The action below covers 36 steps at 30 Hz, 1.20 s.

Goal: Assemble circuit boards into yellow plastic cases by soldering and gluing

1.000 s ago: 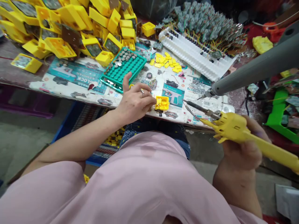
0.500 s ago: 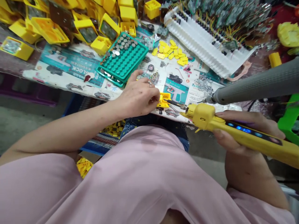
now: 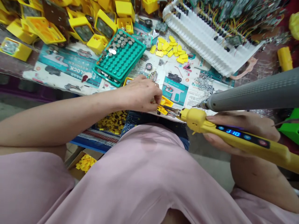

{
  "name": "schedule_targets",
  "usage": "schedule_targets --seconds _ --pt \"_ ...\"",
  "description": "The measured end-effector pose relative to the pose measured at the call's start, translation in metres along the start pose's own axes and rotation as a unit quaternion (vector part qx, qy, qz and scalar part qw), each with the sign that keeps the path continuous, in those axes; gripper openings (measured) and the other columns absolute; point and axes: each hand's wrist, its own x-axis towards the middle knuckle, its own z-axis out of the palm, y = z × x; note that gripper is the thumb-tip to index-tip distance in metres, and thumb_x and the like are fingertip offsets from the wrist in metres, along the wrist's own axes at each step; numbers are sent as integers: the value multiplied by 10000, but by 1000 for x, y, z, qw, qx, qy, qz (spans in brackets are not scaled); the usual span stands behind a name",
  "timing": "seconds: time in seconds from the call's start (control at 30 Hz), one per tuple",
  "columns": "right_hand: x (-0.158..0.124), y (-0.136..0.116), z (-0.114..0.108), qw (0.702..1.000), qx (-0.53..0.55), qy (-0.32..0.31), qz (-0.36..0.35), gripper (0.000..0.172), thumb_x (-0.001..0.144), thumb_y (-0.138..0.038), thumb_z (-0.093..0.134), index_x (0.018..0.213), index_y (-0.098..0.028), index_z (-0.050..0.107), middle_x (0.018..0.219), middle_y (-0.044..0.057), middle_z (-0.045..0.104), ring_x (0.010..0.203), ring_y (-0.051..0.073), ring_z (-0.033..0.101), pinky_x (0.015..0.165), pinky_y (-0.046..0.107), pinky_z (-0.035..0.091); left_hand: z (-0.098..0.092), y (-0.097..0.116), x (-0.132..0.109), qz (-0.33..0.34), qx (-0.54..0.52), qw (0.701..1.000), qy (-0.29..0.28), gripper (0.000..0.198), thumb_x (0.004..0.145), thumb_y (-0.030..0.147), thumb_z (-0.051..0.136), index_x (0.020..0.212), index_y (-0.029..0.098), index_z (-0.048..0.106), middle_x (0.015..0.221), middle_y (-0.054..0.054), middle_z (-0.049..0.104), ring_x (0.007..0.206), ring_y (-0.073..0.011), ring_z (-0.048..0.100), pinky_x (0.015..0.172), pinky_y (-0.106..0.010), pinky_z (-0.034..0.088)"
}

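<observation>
My right hand [image 3: 243,127] is wrapped round a yellow soldering iron [image 3: 196,119] with a lit blue display on its handle. The iron's dark tip points left into a small yellow plastic case [image 3: 166,102] at the table's front edge. My left hand [image 3: 142,93] is closed at that case's left side, its thumb and fingers pinched together. Those fingers hide part of the case, and what lies between their tips is too small to make out. Thin wires show beside the iron's tip. A grey electric screwdriver [image 3: 252,90] reaches in from the right, just above my right hand.
A green tray [image 3: 126,59] of button cells lies beyond my left hand. Small yellow pieces [image 3: 169,46] and loose screws [image 3: 204,84] lie on the printed sheet. A white foam rack [image 3: 210,43] bears wired circuit boards. Yellow housings [image 3: 46,31] are heaped at far left.
The iron and my right hand have moved slightly left and down. The yellow case has tilted, and my left hand has risen a little. The display's digits now read more clearly.
</observation>
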Motion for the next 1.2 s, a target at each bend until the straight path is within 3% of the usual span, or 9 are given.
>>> schedule_targets --seconds 0.07,0.13,0.33,0.5,0.67,0.93,1.03,1.2 --pt "-4 0 2 978 -10 -109 -177 196 667 -390 841 784 -266 745 524 -49 654 438 103 613 418 202 475 -4 1 1 13 8 1000 -17 181 772 290 575 839 250 739 817 31 720 921 -182 659 1036 -371 387" --pt "-7 0 3 947 -17 -148 -284 92 831 -282 724 902 -223 713 576 -21 678 488 106 646 440 190 488 -7 2 3 18 15 999 -34 198 781 287 561 847 244 743 855 30 727 939 -180 657 1050 -373 376" --pt "-13 5 4 947 -57 -155 -275 174 831 -350 741 950 -231 696 678 -15 725 576 137 705 523 206 543 -11 5 7 8 41 998 -51 170 751 285 580 800 253 740 818 39 714 884 -184 653 1011 -387 406" --pt "-20 14 10 946 -59 -161 -274 282 967 -472 536 1023 -229 669 693 4 719 572 127 681 518 233 488 -8 4 10 16 49 998 -48 166 735 321 591 779 246 732 759 30 686 864 -193 655 987 -385 426" --pt "-19 1 7 926 -75 -185 -322 170 879 -303 706 1002 -194 660 668 2 723 589 122 689 581 217 528 -7 2 10 29 43 998 -43 172 742 353 605 756 226 721 721 19 668 833 -203 660 976 -402 443" --pt "-21 5 2 949 -38 -139 -279 162 889 -335 678 1002 -219 674 629 -26 690 534 125 663 501 242 515 -9 -4 9 73 31 997 -23 195 753 357 593 773 233 742 647 28 663 737 -155 632 893 -336 464" --pt "-22 6 -1 951 -13 -136 -278 237 789 -243 784 993 -177 684 624 -17 689 528 128 665 496 237 532 -10 -3 9 66 23 997 -32 188 750 347 594 779 235 742 658 29 671 746 -159 639 892 -332 463" --pt "-23 6 -4 956 8 -140 -259 306 778 -210 794 1046 -121 676 656 18 705 555 135 683 497 235 531 -10 -1 9 47 28 998 -44 172 741 347 608 785 235 731 674 30 668 770 -173 652 901 -339 461"
